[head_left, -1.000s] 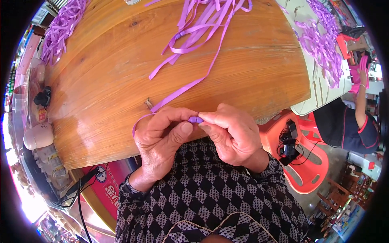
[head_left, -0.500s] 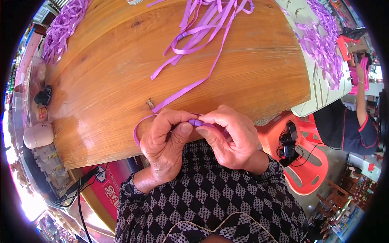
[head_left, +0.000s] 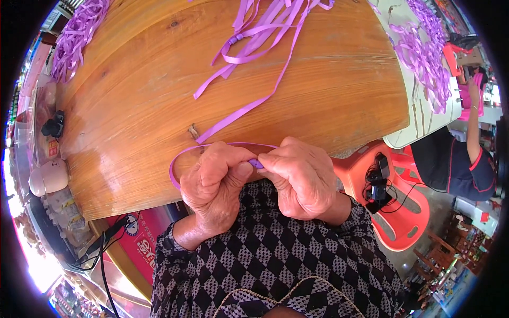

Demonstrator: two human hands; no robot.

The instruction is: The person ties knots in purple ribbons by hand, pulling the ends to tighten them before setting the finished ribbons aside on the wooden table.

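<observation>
Both hands sit together at the near edge of the wooden table [head_left: 159, 106], and little has changed over the last second: they have drawn slightly nearer to the body and turned a little, while the pinch between them has held. The left hand [head_left: 214, 188] is curled nearly shut, its thumb and fingertips pressed on a small purple piece [head_left: 255, 163] where a purple ribbon [head_left: 238, 114] ends; the right hand [head_left: 299, 180] is curled just as tightly and grips the same spot from the other side, so the two sets of fingertips touch. From the pinch the ribbon now bows out in a fuller loop [head_left: 177, 164] round the left of the left hand, then runs away over the table toward the far right, where it joins a loose bundle [head_left: 265, 26] of like ribbons. The loop looked flatter a second ago, which suggests the person is feeding or folding the ribbon's end at the pinch, a fine fingertip job only partly done. What exactly the fingers do to the piece is hidden beneath them. To the right, well apart, another person's arm [head_left: 472, 122] reaches over a second table [head_left: 419, 127] strewn with more purple ribbon, beside an orange chair [head_left: 403, 212].
</observation>
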